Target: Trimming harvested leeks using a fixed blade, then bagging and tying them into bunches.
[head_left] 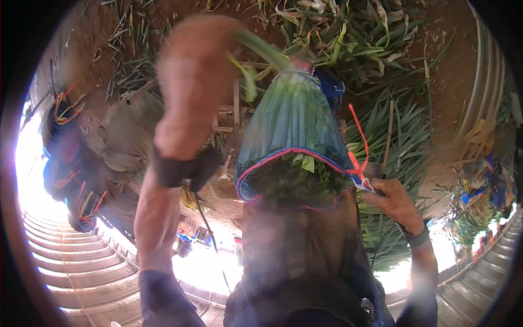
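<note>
A blue-green mesh bag (278, 120) packed with green onions lies before me, its mouth edged with a blue and red cord and turned toward my body. Leafy green ends (302, 188) show inside the mouth. My right hand (395, 201) is closed on the bag's rim at the right, beside a knotted red string (357, 168). High on the left, my left hand (193, 60) is blurred by motion and looks closed. Long green onion leaves (264, 52) run from it toward the bag's far end; its fingertips are not distinct.
Loose green onion leaves (359, 41) litter the brown ground at the far side. More green onions (406, 131) lie in a heap on the right. Dark bundles with coloured strings (65, 141) stand at the left. Curved metal sheeting (76, 267) shows at lower left.
</note>
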`<action>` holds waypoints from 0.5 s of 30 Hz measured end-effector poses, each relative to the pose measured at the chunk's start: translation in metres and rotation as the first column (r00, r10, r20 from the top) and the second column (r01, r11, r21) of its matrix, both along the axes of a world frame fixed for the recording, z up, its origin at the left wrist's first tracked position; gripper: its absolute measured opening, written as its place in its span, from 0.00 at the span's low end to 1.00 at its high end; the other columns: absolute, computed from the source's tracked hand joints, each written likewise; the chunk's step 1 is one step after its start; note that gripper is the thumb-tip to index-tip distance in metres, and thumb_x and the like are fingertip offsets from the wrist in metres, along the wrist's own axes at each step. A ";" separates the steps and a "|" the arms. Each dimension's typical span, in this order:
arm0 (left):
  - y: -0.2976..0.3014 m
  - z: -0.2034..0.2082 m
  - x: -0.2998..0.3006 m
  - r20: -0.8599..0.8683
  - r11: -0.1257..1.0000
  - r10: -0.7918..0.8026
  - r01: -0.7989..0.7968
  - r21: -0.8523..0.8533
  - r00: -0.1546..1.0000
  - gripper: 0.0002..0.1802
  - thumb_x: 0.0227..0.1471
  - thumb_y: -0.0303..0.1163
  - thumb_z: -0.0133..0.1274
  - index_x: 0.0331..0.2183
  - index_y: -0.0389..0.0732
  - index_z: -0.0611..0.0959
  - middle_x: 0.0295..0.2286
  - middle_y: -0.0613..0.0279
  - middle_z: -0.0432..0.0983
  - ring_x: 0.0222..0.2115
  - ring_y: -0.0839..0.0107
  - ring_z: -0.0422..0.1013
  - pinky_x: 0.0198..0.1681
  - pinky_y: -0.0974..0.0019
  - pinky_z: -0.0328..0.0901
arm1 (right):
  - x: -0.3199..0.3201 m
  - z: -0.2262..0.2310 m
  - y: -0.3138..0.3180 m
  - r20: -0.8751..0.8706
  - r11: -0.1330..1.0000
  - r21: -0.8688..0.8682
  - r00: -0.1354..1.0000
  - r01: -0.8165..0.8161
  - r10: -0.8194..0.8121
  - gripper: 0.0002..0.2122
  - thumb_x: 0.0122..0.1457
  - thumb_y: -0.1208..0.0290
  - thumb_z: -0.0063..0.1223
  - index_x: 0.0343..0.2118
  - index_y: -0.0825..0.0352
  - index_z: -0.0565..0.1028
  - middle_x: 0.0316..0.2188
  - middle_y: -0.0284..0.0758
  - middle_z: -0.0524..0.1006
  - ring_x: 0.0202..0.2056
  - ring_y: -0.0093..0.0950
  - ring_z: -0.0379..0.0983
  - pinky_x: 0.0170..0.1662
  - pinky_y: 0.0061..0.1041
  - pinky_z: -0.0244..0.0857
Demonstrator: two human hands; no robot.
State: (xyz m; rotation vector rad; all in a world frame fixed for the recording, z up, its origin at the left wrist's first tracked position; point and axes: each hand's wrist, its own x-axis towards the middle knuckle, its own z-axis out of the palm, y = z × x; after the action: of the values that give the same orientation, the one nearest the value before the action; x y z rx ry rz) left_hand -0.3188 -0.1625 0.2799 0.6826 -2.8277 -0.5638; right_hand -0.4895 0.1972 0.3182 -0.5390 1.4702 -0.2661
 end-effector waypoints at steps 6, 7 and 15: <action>0.019 0.009 0.088 0.525 0.882 0.241 -0.410 0.232 0.816 0.17 0.54 0.34 0.55 0.44 0.37 0.73 0.30 0.46 0.76 0.28 0.54 0.74 0.29 0.57 0.68 | -0.015 -0.009 0.002 -0.025 1.000 -0.012 1.000 0.007 -0.008 0.12 0.51 0.67 0.59 0.24 0.72 0.71 0.16 0.40 0.59 0.18 0.26 0.57 0.24 0.29 0.52; 0.039 0.000 0.115 0.649 0.882 0.105 -0.372 0.289 0.754 0.16 0.56 0.35 0.52 0.44 0.37 0.73 0.28 0.46 0.75 0.26 0.52 0.74 0.26 0.55 0.68 | -0.019 -0.010 0.004 -0.061 0.997 -0.081 0.998 -0.014 0.009 0.13 0.51 0.67 0.59 0.24 0.72 0.71 0.17 0.43 0.62 0.18 0.31 0.60 0.24 0.32 0.53; 0.139 -0.056 0.169 0.581 0.665 -0.088 -0.386 0.639 0.809 0.21 0.51 0.26 0.46 0.48 0.38 0.70 0.21 0.40 0.75 0.22 0.44 0.73 0.24 0.51 0.68 | -0.059 -0.016 -0.033 0.322 0.835 -0.077 0.806 0.545 -0.497 0.07 0.56 0.70 0.57 0.28 0.68 0.76 0.20 0.34 0.75 0.22 0.20 0.71 0.26 0.17 0.67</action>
State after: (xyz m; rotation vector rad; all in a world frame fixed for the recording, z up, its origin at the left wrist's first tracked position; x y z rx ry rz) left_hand -0.1494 -0.0239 0.2237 1.4376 -2.9030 -1.8079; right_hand -0.5488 0.1638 0.3021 -0.1962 1.2870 -0.8805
